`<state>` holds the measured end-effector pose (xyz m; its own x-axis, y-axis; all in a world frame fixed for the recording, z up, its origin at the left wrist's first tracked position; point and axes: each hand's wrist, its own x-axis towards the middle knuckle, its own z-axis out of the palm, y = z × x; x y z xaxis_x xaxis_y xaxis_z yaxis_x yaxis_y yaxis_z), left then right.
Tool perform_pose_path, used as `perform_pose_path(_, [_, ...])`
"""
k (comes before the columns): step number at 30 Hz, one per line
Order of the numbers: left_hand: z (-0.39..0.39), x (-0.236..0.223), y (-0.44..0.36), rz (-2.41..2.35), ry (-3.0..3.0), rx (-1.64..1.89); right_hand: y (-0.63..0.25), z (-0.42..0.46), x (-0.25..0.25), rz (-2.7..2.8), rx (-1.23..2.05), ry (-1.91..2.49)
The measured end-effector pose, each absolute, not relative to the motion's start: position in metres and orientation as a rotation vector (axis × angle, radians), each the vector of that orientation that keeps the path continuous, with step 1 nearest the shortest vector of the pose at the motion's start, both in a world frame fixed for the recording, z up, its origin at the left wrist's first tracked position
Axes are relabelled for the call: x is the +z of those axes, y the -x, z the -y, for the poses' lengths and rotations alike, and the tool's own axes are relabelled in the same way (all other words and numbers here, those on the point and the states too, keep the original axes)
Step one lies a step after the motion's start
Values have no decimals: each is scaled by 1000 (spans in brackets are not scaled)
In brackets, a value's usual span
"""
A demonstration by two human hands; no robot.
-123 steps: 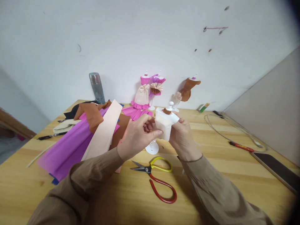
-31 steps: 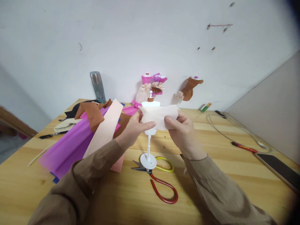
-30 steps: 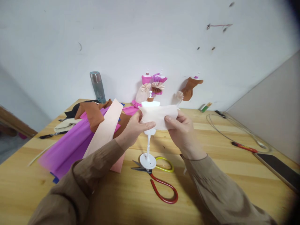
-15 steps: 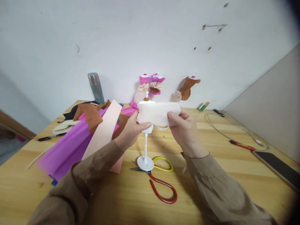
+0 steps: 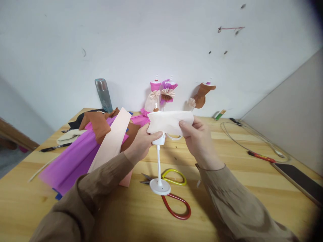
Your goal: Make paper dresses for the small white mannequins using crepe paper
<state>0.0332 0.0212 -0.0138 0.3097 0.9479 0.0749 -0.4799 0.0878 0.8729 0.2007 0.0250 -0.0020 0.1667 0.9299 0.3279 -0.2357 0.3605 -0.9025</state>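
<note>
My left hand [image 5: 142, 139] is closed on the left end of a pale cream strip of crepe paper [image 5: 169, 121]. Thumb and fingers of my right hand [image 5: 198, 137] pinch the strip's right end. Behind the paper is a small white dress-form mannequin [image 5: 158, 163] on a stand, its torso mostly hidden, with a brown band at its neck. My left fingers are close to its torso; whether they also grip it is hidden. The round base appears over the scissors [image 5: 176, 208], which have one yellow and one red handle and lie on the wooden table [image 5: 227, 201].
Crepe paper sheets [image 5: 75, 161] in purple, cream and brown pile up at left, near a metal flask [image 5: 103, 95]. Dressed mannequins [image 5: 155, 85] stand along the wall. A phone [image 5: 297, 181], a red-handled tool [image 5: 261, 157] and a cable [image 5: 232, 143] lie at right.
The cream strip, earlier wrapped around the mannequin's torso, is now stretched flat in front of it. During the last half second the mannequin's base has shifted toward me, with the torso sinking behind the paper.
</note>
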Motion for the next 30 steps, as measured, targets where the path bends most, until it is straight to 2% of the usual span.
perform_pose_path(14, [-21,-19,-33,-705,-971,1148,-218,-28,3,1016,928,820])
perform_pose_path(26, [-12,-10,-32,-723,-899,1070,-211,-24,-2,1068,1265,847])
perform_pose_path(30, [-14,-25,-32,-788,-997,1034,-211,-24,-6,1047,1319,851])
